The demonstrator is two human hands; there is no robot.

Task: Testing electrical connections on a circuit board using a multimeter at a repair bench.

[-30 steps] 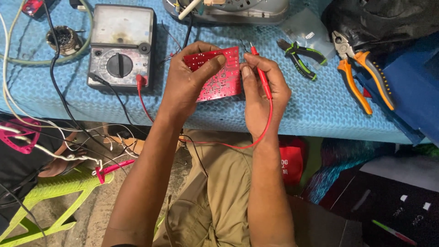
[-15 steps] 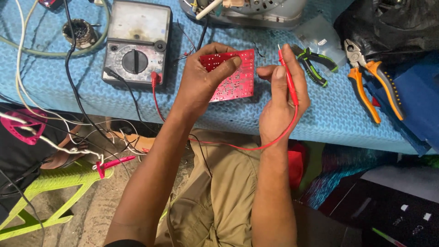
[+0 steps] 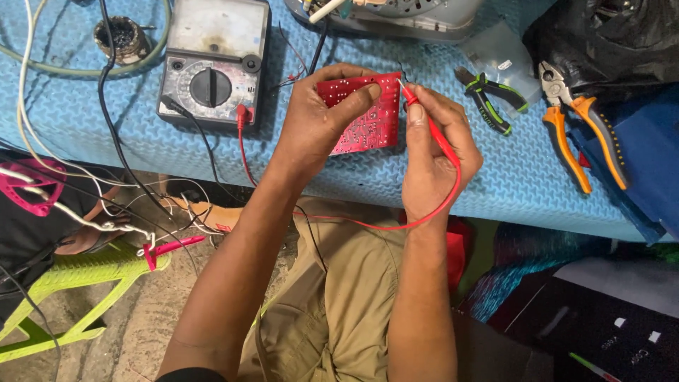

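Hands work over a blue counter (image 3: 495,184). Left hand (image 3: 318,124) fingers grip a red circuit board (image 3: 368,117), tilted above the counter. Right hand (image 3: 431,152) fingers pinch a red test probe (image 3: 424,120), tip touching the board's far right corner. Analog multimeter (image 3: 212,64) lies left.

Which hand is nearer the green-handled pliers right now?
Right. The right hand, holding the red probe, sits just left of the green-handled pliers; the left hand is farther left, gripping the red circuit board.
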